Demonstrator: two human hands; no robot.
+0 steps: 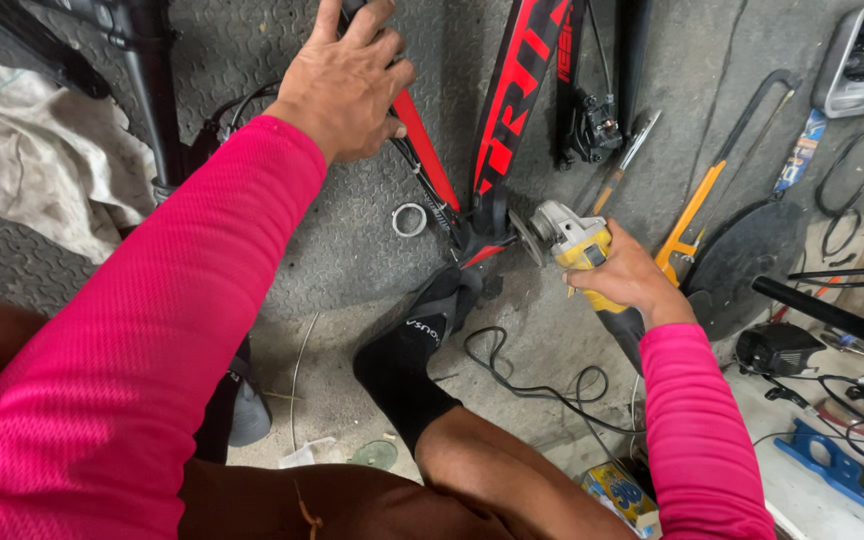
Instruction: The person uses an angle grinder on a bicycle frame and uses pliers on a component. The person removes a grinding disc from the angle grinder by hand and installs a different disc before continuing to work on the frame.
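My left hand [347,80] grips a red tube of a red and black bicycle frame [512,95] that lies on the metal floor. My right hand [624,277] holds a yellow angle grinder [574,243]. Its disc sits right at the frame's bottom bracket [487,235]. My foot in a black sock [414,350] presses against the frame near that joint. Both arms wear pink sleeves.
A metal ring [410,219] lies beside the frame. A hacksaw [717,175], a black disc [752,260], a brake caliper [592,125] and cables lie to the right. A dirty cloth [42,150] is at the left. The grinder's cord [532,375] loops by my leg.
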